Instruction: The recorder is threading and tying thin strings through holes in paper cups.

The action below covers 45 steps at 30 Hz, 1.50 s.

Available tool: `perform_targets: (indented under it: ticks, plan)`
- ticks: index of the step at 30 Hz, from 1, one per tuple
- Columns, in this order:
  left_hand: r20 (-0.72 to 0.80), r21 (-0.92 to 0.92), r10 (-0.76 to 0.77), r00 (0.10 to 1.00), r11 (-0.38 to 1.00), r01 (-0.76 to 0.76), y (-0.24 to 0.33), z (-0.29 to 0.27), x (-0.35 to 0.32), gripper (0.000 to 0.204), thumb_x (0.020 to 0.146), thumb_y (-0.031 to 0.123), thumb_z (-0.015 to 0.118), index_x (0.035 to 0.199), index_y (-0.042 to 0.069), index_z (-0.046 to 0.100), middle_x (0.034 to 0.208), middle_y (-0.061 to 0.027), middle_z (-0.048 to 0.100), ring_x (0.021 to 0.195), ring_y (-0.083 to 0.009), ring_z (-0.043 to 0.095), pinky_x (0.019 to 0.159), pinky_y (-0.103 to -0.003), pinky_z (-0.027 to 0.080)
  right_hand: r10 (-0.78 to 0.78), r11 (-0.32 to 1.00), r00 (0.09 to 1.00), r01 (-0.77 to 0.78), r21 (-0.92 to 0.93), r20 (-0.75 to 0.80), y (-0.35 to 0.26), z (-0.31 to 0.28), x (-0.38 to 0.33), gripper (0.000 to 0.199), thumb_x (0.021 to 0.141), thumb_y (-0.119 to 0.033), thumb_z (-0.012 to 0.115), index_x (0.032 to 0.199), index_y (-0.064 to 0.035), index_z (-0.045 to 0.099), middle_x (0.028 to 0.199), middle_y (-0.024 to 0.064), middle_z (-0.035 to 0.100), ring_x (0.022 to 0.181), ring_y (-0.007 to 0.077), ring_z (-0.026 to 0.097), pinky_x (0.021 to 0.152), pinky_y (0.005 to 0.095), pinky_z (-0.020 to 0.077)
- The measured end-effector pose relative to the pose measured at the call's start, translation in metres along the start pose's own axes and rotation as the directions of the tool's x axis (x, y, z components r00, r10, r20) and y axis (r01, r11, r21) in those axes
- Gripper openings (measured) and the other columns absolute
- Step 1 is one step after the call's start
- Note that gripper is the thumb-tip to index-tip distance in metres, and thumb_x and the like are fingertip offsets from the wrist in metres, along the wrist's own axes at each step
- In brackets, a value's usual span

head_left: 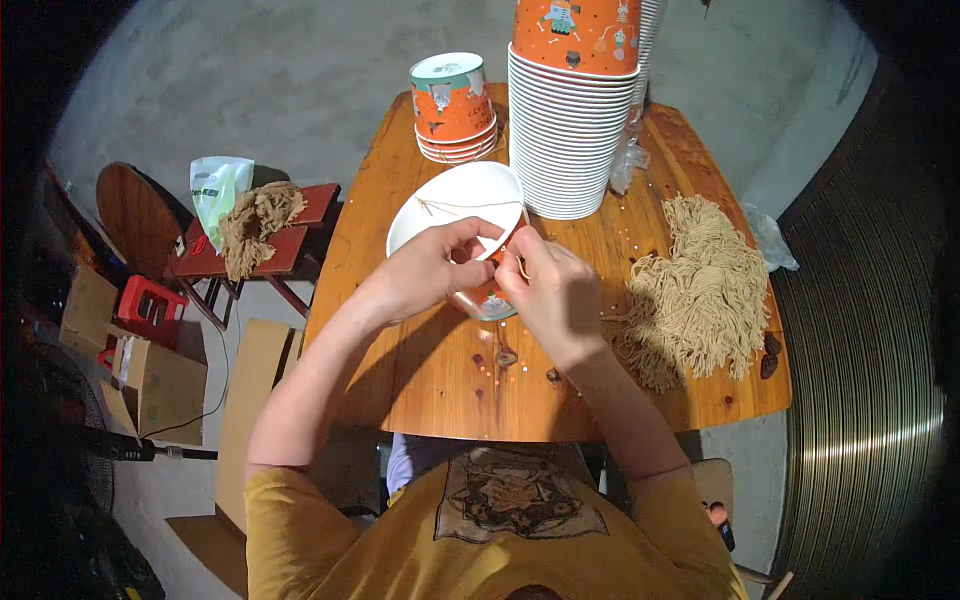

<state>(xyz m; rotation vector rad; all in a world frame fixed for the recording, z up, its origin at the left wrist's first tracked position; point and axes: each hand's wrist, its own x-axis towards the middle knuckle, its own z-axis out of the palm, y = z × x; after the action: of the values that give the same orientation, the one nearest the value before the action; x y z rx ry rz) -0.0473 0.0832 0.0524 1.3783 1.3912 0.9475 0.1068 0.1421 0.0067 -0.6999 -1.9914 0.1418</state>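
Observation:
A round paper bucket (410, 222), white inside with a printed orange outer wall, is tilted on the wooden table in front of me. My left hand (425, 268) grips its near rim, fingers inside and thumb on the outside. Across the white interior runs a thin tan cord (455, 206). My right hand (555, 300) is closed in a pinch against the bucket's right outer side, and a short bit of cord shows at its fingertips. Where the cord meets the bucket wall is hidden by my fingers.
A tall stack of nested buckets (570, 130) stands behind, with a shorter upside-down stack (455, 110) to its left. A heap of tan cords (705, 300) lies at the table's right. More cord (262, 225) lies on a red bench at left, beside a plastic bag (220, 195).

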Motion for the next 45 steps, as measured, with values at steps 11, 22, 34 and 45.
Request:
perform_targets:
  ticks: [11, 22, 34, 45]
  plan:
    - [0.082, 0.317, 0.03, 0.996, 0.947, -0.055, -0.011, 0.017, 0.026, 0.015, 0.096, 0.015, 0.046, 0.092, 0.002, 0.052, 0.078, -0.001, 0.057, 0.068, -0.0055, 0.054, 0.061, -0.022, 0.047, 0.255, 0.967, 0.931, -0.247, -0.064, 0.262, 0.011, -0.017, -0.018, 0.009, 0.079, -0.016, 0.06, 0.082, -0.0086, 0.056, 0.069, 0.0128, 0.062, 0.067, 0.0316, 0.062, 0.057, 0.0427, 0.0464]
    - [-0.14, 0.291, 0.121, 0.983, 0.954, -0.076, -0.02, 0.011, 0.032, 0.018, 0.089, 0.02, 0.049, 0.089, 0.002, 0.054, 0.077, -0.0086, 0.062, 0.07, -0.017, 0.058, 0.065, -0.031, 0.046, 0.089, 0.856, 0.814, -0.357, 0.374, 0.574, 0.043, -0.062, 0.006, 0.015, 0.081, -0.018, 0.062, 0.078, -0.0036, 0.058, 0.06, 0.0084, 0.056, 0.055, 0.021, 0.056, 0.061, 0.0338, 0.0447]
    - [-0.023, -0.199, -0.058, 0.998, 0.979, 0.052, -0.015, 0.031, 0.048, 0.006, 0.089, 0.014, 0.051, 0.089, 0.007, 0.051, 0.076, 0.0014, 0.055, 0.066, -0.0049, 0.05, 0.06, -0.019, 0.038, 0.023, 0.847, 0.758, -0.361, 0.391, 0.651, 0.04, -0.056, 0.019, 0.015, 0.083, -0.015, 0.061, 0.077, -0.0023, 0.057, 0.063, -0.0026, 0.048, 0.061, 0.0056, 0.047, 0.055, 0.0214, 0.0377]
    - [0.103, -0.177, -0.056, 0.993, 0.981, 0.073, -0.015, 0.035, 0.043, 0.009, 0.087, 0.007, 0.056, 0.093, 0.0, 0.055, 0.078, -0.0012, 0.055, 0.07, -0.0076, 0.05, 0.066, -0.021, 0.043, 0.007, 0.594, 0.692, -0.584, 0.554, 0.722, 0.057, -0.047, 0.04, 0.016, 0.086, -0.017, 0.062, 0.087, -0.0013, 0.06, 0.074, -0.0037, 0.055, 0.066, 0.0027, 0.047, 0.057, 0.0173, 0.0383]
